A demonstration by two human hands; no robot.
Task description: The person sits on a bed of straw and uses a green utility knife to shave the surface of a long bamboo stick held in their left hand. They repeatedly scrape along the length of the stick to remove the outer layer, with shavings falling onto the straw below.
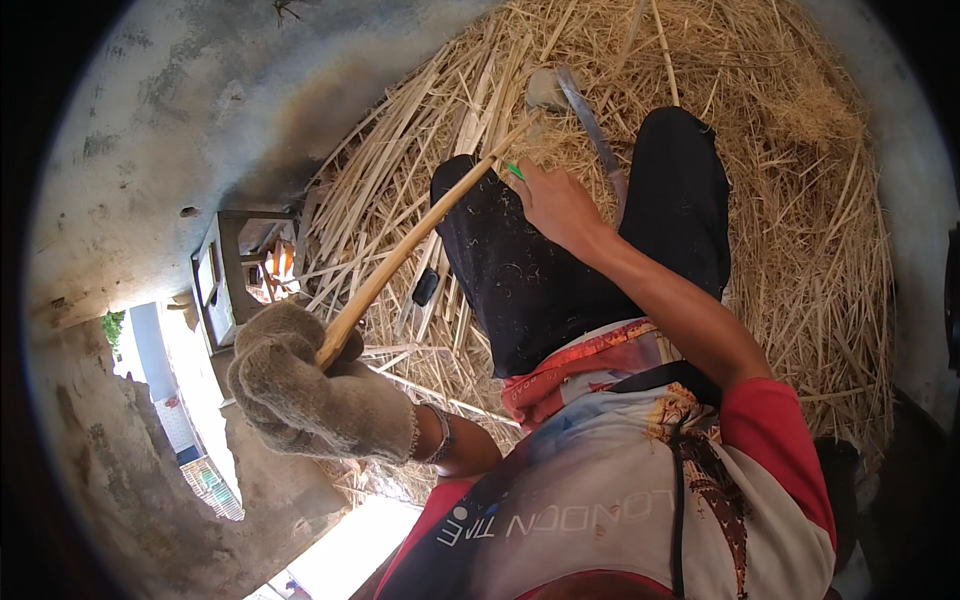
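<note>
My left hand (310, 385), in a thick grey knitted glove, grips the near end of a long tan bamboo strip (420, 235). The strip slants up and to the right across my black-trousered knee (500, 260). My bare right hand (555, 205) rests on that knee by the strip's far part, fingers curled. A small green thing (513, 170) shows at its fingertips; what the fingers hold is hidden. A long knife blade (590, 120) lies between my legs just right of that hand, its tip by a grey stone (545, 88).
A heap of straw and split bamboo strips (800, 200) covers the ground around my legs. A small wooden frame stool (225, 270) stands to the left on the grey concrete floor (180, 120). A dark tool handle (425, 288) lies in the straw.
</note>
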